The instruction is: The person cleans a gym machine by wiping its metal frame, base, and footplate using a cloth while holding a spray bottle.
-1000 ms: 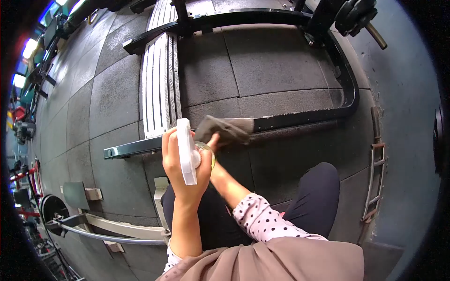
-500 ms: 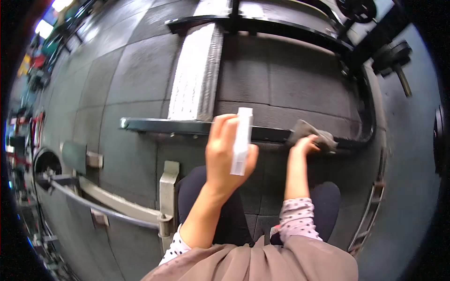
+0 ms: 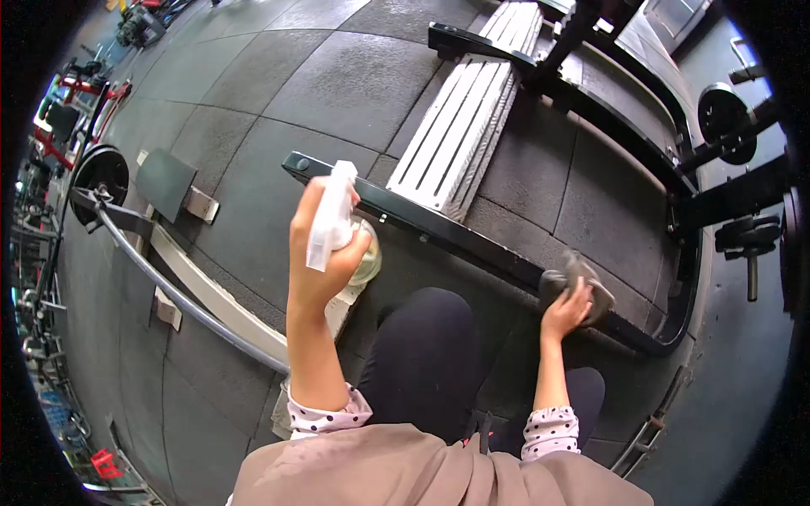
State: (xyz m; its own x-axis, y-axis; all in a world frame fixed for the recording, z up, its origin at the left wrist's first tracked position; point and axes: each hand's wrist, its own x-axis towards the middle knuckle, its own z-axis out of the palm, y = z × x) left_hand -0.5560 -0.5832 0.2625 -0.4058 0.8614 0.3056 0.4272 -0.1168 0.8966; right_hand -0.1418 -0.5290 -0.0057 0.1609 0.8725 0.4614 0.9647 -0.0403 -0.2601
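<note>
My left hand (image 3: 325, 240) is closed around the neck of a spray bottle (image 3: 336, 211) with a white trigger head. Its clear body with pale yellowish liquid shows partly behind my fingers, above the left end of a black metal frame beam (image 3: 456, 238). A grey cloth (image 3: 597, 297) is under my right hand (image 3: 567, 312), which grips it against the same beam farther right. A ribbed silver footplate (image 3: 456, 126) joins this beam to a parallel one behind it.
Weight plates (image 3: 724, 122) and a dumbbell-like black part (image 3: 749, 236) hang on the rack at right. To the left, a curved grey bar (image 3: 181, 291) runs from a plate-loaded machine (image 3: 99, 181). Dark rubber tiles (image 3: 350, 80) cover the floor.
The view has turned, so the frame now slants down to the right. My left hand with the spray bottle is over the beam's left end; my right hand and cloth are nearer its right corner.
</note>
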